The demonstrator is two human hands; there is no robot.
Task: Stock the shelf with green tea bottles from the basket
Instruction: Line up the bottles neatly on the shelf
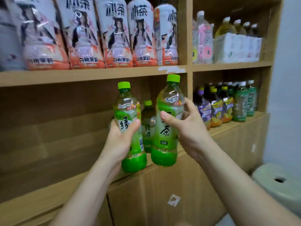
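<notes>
In the centre of the frame, the left hand [119, 142] has its fingers curled around one green tea bottle [127, 110], upright. The right hand [187, 128] grips a second bottle [165, 136], also upright, just beside the first. Both are at the front edge of the shelf [48, 185]; I cannot tell if they touch it. A third bottle [147, 126] stands between them, further back.
</notes>
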